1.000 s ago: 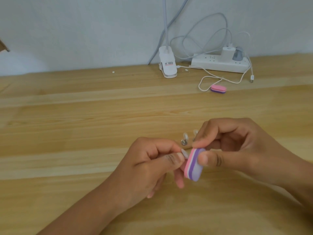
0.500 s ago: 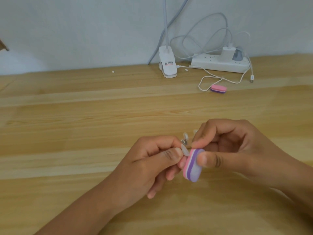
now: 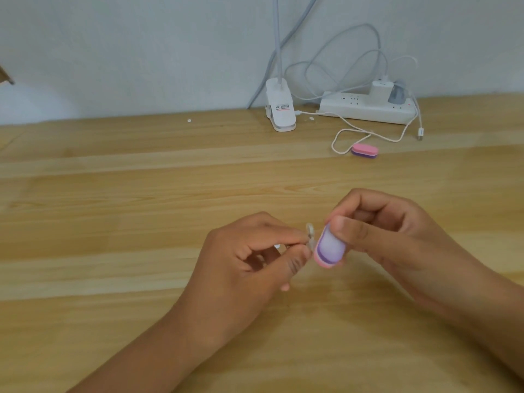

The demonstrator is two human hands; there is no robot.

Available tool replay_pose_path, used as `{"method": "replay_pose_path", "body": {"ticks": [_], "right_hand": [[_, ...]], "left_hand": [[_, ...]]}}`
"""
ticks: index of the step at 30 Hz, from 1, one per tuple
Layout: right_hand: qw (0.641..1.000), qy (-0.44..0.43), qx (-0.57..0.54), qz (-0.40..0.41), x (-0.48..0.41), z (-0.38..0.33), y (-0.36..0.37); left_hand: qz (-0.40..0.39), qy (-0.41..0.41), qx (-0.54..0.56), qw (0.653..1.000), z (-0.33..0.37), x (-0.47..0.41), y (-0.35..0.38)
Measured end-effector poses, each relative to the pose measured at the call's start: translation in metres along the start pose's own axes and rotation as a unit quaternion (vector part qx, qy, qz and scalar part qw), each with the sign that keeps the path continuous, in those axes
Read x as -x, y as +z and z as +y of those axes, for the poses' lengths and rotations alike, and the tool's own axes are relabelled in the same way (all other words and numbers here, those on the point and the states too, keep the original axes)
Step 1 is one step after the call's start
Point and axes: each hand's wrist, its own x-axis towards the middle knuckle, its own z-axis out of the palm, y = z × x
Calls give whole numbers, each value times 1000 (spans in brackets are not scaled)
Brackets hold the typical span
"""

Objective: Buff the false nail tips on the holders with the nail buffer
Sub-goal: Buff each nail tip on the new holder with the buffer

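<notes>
Lilac rounded buffer [image 3: 330, 246] pinched in right hand [image 3: 397, 236]; left hand [image 3: 243, 268] pinches seemingly clear holder [image 3: 310, 235].

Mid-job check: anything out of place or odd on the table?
A second pink-and-purple buffer lies far back, unused, beside the loose white cable. Two small white bits near the lamp clip are too small to identify.

Pale wooden table [image 3: 113, 194] with long plank lines, filling lower view. Plain whitish wall [image 3: 141, 46] behind, at 12 o'clock. White clip lamp [image 3: 280, 109] at 12, white power strip [image 3: 354, 109] at 1 o'clock, both near wall.
</notes>
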Motion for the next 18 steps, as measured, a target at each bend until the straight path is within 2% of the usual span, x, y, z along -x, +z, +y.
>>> {"method": "replay_pose_path", "body": {"ticks": [2,7,11,18], "right_hand": [[1000,-7,6,29,0,0,-2],[1000,-15,-16,-1,5,2,9],[998,-44,-12,50,4,2,9],[996,-73,14,58,4,2,11]], "left_hand": [[8,0,-11,1000,0,0,0],[11,13,-21,1000,1,-1,0],[28,12,-44,999,1,-1,-1],[47,37,-80,995,3,-1,-1]]}}
